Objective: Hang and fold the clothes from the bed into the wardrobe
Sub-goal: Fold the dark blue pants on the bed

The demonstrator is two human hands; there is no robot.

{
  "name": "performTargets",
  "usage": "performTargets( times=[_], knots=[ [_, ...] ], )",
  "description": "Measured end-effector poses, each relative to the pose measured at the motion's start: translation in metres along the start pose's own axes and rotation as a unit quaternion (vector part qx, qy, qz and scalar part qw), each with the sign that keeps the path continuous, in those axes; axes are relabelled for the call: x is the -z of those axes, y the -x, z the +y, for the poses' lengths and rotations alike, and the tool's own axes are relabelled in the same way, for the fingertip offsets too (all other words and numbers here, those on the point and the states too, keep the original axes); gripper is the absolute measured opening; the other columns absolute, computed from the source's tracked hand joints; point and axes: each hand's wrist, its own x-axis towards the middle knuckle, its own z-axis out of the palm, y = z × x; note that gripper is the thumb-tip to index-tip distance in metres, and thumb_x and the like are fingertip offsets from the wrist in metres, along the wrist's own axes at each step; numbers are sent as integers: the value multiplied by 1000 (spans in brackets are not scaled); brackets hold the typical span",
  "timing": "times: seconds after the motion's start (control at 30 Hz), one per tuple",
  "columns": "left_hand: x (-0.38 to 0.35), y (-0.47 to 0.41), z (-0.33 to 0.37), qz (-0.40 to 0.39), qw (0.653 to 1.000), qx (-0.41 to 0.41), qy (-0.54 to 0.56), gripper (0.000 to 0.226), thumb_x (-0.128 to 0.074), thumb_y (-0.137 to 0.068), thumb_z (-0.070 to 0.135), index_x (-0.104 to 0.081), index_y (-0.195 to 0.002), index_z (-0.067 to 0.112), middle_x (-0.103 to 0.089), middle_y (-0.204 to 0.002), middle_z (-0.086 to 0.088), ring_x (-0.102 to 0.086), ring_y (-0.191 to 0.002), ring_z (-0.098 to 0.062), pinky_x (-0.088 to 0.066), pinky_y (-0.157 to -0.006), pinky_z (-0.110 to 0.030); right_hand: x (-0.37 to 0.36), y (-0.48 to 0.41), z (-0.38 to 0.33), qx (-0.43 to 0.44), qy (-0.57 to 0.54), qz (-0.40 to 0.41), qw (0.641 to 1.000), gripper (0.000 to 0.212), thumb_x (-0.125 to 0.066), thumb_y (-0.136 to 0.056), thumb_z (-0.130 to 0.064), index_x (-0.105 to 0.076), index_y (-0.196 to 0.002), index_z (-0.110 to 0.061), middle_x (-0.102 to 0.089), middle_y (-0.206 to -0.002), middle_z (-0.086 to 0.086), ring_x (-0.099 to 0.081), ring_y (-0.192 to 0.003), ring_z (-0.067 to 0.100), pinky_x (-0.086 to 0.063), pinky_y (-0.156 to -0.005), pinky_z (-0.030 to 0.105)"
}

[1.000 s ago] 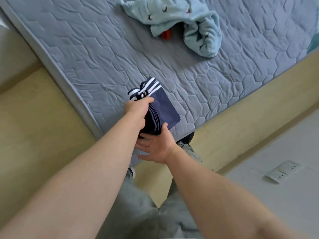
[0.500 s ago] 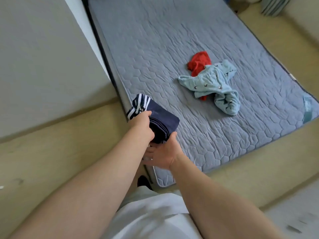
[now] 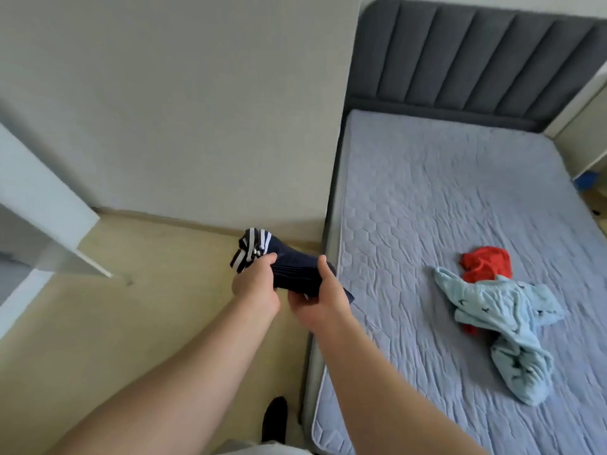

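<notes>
A folded navy garment point(image 3: 295, 267) with white-striped trim is held in the air beside the bed's left edge. My left hand point(image 3: 254, 284) grips its striped end from above. My right hand point(image 3: 317, 300) holds it from below, thumb curled over the top. On the grey quilted mattress point(image 3: 427, 198) lie a light blue patterned garment point(image 3: 512, 326) and a red garment point(image 3: 486, 267), partly under the blue one.
A dark grey padded headboard point(image 3: 476, 57) stands at the far end of the bed. A white wall panel point(image 3: 180, 103) rises ahead. A white open door or board point(image 3: 42, 205) is at the left. Yellowish floor point(image 3: 115, 323) lies below my arms.
Both hands lifted the navy garment off the mattress and carried it left, over the floor. My view swung left and up, showing the headboard and wall.
</notes>
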Motion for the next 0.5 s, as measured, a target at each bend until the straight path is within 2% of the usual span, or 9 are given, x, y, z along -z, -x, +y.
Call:
performTargets(
  times=[0.1, 0.23, 0.33, 0.4, 0.5],
  knots=[
    [39, -10, 37, 42, 997, -5, 59, 35, -82, -73, 13, -64, -104, 11, -67, -94, -4, -68, -84, -22, -54, -65, -28, -35, 4, 35, -26, 104, -18, 994, 40, -83, -76, -17, -62, -109, -12, -75, -88, 14, -74, -68, 29, -57, -55, 35],
    [105, -29, 88, 36, 991, 3, 125, 33, -77, -81, 17, -64, -111, 14, -69, -108, -9, -68, -95, -26, -58, -79, -33, -87, 7, 93, 10, 274, -11, 962, 32, -81, -76, -13, -61, -101, -16, -70, -96, 11, -72, -68, 29, -55, -47, 30],
    [158, -49, 132, -18, 982, 9, 189, 37, -69, -91, 26, -62, -124, 11, -69, -117, -12, -68, -103, -28, -56, -79, -37, -132, 7, 144, 51, 382, -36, 922, 27, -82, -76, -18, -59, -89, -14, -66, -91, 9, -72, -67, 28, -56, -50, 30],
    [194, -66, 162, -29, 969, 14, 245, 40, -71, -89, 35, -63, -120, 10, -70, -114, -11, -68, -105, -27, -57, -85, -38, -163, 2, 183, 85, 448, -57, 888, 28, -82, -77, -22, -57, -82, -11, -64, -85, 10, -69, -71, 29, -54, -54, 31],
    [248, -93, 213, -6, 956, 6, 293, 38, -77, -83, 37, -62, -107, 12, -70, -104, -11, -70, -99, -27, -60, -76, -38, -214, -4, 249, 95, 524, -90, 842, 28, -78, -79, -28, -56, -79, -10, -67, -79, 8, -66, -72, 26, -51, -61, 33]
  ],
)
